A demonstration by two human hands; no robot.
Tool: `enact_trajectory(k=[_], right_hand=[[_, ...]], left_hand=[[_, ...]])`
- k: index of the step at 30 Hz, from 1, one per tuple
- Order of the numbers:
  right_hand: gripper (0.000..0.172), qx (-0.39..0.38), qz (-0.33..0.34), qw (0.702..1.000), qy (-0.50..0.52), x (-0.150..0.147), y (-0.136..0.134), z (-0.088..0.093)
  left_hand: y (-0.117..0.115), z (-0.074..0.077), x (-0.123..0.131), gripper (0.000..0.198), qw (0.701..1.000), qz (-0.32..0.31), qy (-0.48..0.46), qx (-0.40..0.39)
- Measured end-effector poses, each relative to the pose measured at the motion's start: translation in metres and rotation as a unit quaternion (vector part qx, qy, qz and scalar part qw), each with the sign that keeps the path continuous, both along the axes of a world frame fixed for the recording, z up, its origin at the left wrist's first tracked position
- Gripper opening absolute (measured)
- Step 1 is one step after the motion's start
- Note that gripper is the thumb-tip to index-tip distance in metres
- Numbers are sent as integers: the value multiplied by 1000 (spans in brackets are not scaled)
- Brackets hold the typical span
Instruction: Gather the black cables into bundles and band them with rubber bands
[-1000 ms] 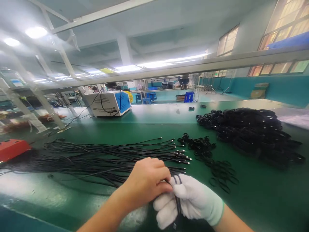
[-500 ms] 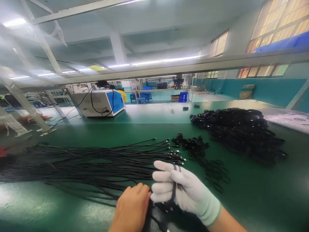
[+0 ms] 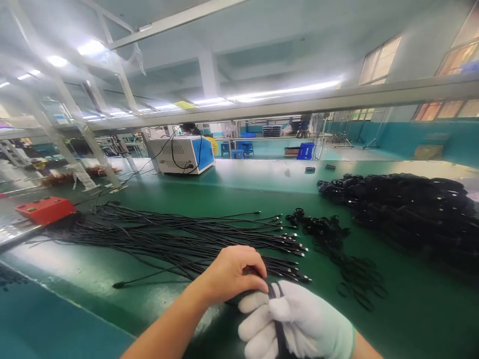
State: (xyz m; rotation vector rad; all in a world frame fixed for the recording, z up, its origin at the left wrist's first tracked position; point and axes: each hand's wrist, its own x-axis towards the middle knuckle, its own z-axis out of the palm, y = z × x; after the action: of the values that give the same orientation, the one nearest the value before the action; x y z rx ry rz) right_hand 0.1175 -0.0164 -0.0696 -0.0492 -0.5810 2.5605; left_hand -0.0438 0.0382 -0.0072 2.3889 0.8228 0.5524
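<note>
We saw the left hand pinching a cable, partly wound on the curled, gripping right hand toward the worktop's near edge, straight cables leftward as yet uncoiled, finished coils heaped toward the right edge.

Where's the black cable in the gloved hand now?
Head view, just right of bottom centre: the black cable runs across the gloved right hand, with the left hand close beside it.
</note>
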Motion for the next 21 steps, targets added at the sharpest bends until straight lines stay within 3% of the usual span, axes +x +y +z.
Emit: enact_trajectory(k=[2,4,7,9,11,14,17,21], right_hand=[[40,-5,-1,1000,23,-3,0,3],[37,12,-67,997,33,-4,1,7],[29,41,-193,980,35,0,5,14],[24,50,-244,968,29,3,10,18],[21,49,-279,959,19,6,14,19],[24,49,-323,944,-34,6,16,15],[33,53,-332,930,-151,5,11,7],[28,114,-221,946,-209,4,1,1]], left_hand=[[4,-16,2,8,993,21,-56,-99],[1,-33,2,16,988,56,-76,-121],[-11,-52,-2,26,987,152,21,-45],[-24,-60,-5,28,966,226,122,29],[-39,-66,-5,26,942,258,187,101],[-57,-70,2,21,935,211,198,205],[-63,-62,8,14,935,143,149,290],[-56,-28,-2,18,928,66,118,347]])
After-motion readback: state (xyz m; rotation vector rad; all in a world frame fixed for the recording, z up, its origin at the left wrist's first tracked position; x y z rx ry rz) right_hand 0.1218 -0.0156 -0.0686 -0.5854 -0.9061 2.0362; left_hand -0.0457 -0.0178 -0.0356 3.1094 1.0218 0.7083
